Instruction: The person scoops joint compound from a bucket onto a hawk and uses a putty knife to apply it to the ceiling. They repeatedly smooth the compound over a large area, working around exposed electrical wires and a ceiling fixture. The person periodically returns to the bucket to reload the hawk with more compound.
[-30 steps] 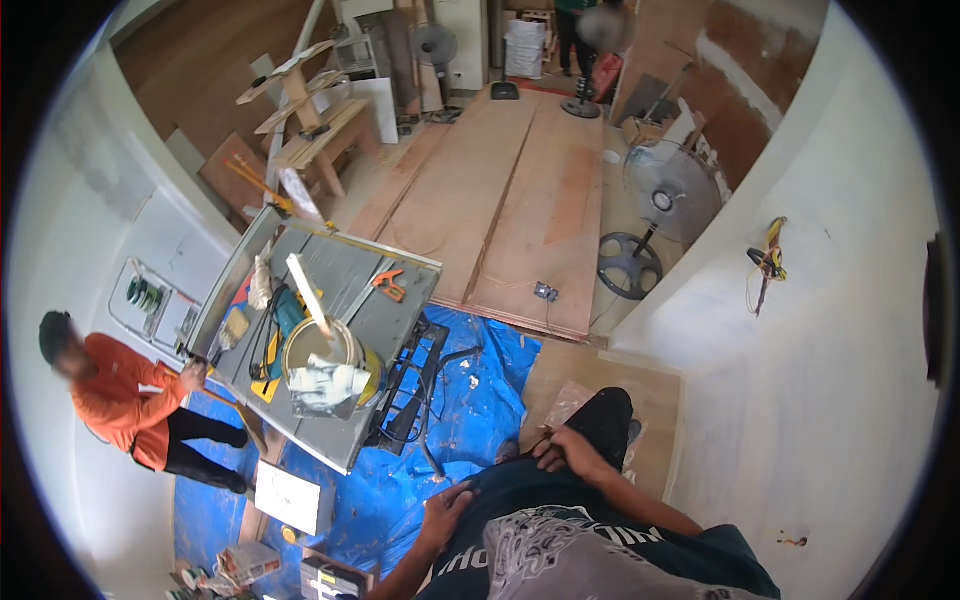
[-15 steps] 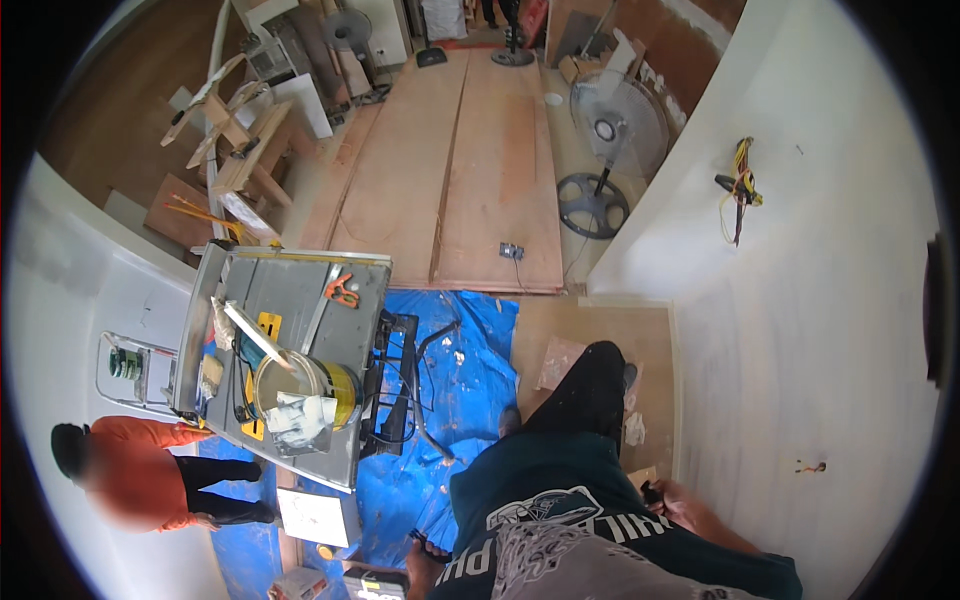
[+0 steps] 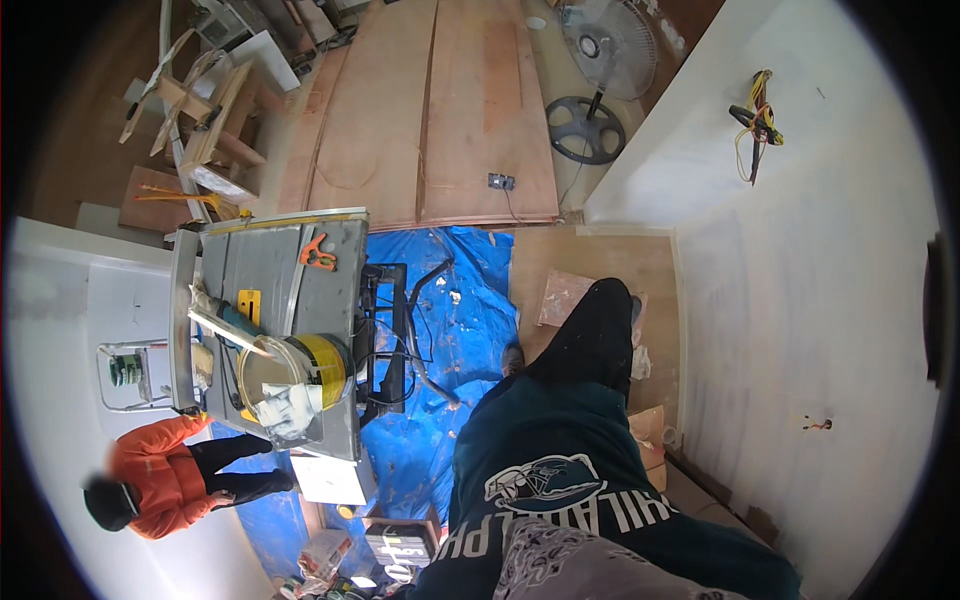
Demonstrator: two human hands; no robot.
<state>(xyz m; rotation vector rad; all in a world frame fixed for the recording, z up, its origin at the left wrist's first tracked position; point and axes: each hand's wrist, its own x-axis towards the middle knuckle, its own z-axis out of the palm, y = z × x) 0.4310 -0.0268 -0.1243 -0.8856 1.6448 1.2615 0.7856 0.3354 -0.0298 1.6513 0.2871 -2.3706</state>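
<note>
Neither of my hands shows in the head view now; my torso and the lower rim cut them off. To my left stands a grey table saw (image 3: pixel 270 260). On its top are a tub with a yellow label (image 3: pixel 322 368), a white crumpled cloth (image 3: pixel 290 412), a pale wooden stick (image 3: pixel 228 332) and an orange spring clamp (image 3: pixel 318 253). A black case (image 3: pixel 400 543) lies low on the left, beside my sweatshirt.
A co-worker in an orange top (image 3: pixel 165 475) stands at the saw's far left. Blue sheeting (image 3: pixel 430 350) covers the floor. Ahead lie large wooden panels (image 3: pixel 385 120) and a standing fan (image 3: pixel 590 125). Wires (image 3: pixel 760 125) hang from the right wall. A white box (image 3: pixel 332 480) sits below the saw.
My view has tilted downward, so the panels and saw sit higher in it. Both my hands, seen earlier near my sides, have gone out of view. The co-worker's head and body have shifted.
</note>
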